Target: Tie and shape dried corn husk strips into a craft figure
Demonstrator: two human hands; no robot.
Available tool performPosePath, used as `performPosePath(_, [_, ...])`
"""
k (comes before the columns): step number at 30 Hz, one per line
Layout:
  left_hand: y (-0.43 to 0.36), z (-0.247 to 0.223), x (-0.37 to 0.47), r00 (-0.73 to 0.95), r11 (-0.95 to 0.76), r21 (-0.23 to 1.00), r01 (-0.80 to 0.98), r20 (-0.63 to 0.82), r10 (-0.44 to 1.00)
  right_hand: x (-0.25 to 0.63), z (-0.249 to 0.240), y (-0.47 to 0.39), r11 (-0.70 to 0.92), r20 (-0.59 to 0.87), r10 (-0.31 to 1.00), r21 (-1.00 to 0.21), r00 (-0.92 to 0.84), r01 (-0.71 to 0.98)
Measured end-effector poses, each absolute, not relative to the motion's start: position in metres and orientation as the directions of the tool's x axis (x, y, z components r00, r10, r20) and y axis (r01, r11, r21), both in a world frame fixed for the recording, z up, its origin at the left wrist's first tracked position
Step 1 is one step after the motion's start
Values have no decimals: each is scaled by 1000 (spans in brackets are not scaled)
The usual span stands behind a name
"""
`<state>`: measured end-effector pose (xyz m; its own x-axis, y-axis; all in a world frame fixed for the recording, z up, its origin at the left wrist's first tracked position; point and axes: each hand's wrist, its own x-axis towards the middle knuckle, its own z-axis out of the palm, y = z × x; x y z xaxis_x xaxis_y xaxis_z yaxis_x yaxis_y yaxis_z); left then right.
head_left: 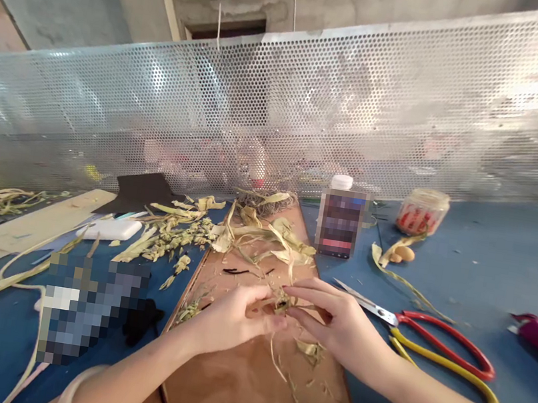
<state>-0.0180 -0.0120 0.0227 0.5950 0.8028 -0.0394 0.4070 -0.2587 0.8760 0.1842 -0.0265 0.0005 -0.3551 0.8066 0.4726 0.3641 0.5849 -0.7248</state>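
Over a brown board (241,386), both my hands meet at a small piece of dried plant (283,302). My left hand (234,314) pinches it from the left, thumb and fingers closed. My right hand (335,316) grips it from the right between thumb and fingers; part of the piece is hidden by the fingertips. Just beyond my hands, pale dried leaves (288,241) lie loosely on the board. Crumbs and thin stalks are scattered around them. To the right of my right hand, scissors (450,343) with red and yellow handles lie with their blades apart.
A perforated metal screen (283,109) crosses the back of the blue table (482,260). Near it stand a white-capped bottle (341,183) and a glass jar (423,212). Leftward are dried sprigs (185,239), a white box (110,229), cables and a blurred-out item (90,313).
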Motion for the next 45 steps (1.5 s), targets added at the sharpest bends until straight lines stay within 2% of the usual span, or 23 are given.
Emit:
performPosePath(3, [-12,27,-19,518,-339,769,542,12,855,184,1,-27,577,464,813,-723,-352,380])
performPosePath(6, [-11,28,-19,542,-401,723,563,44,839,184,0,-27,568,465,822,-711,-329,414])
performPosePath(12, [-10,27,-21,604,-379,778,501,-1,797,185,-1,-27,586,509,810,-674,-291,450])
performPosePath(17, [-13,30,-23,619,-358,798,485,-24,785,186,-2,-27,567,484,824,-699,-295,437])
performPosePath(23, [-16,27,-20,573,-265,844,467,-61,817,184,-4,-26,580,503,815,-701,-288,415])
performPosePath(31, [-12,22,-19,547,-260,837,482,-56,835,182,-10,-25,657,567,753,-645,-332,389])
performPosePath(37, [-14,28,-14,611,-114,946,303,-101,786,184,-6,-26,643,570,765,-648,-300,409])
performPosePath(41, [-15,26,-11,536,-82,964,254,-70,841,184,-4,-27,659,594,750,-634,-291,404])
performPosePath(45, [-13,22,-12,510,-49,971,233,-79,857,183,-2,-29,627,558,778,-658,-290,416])
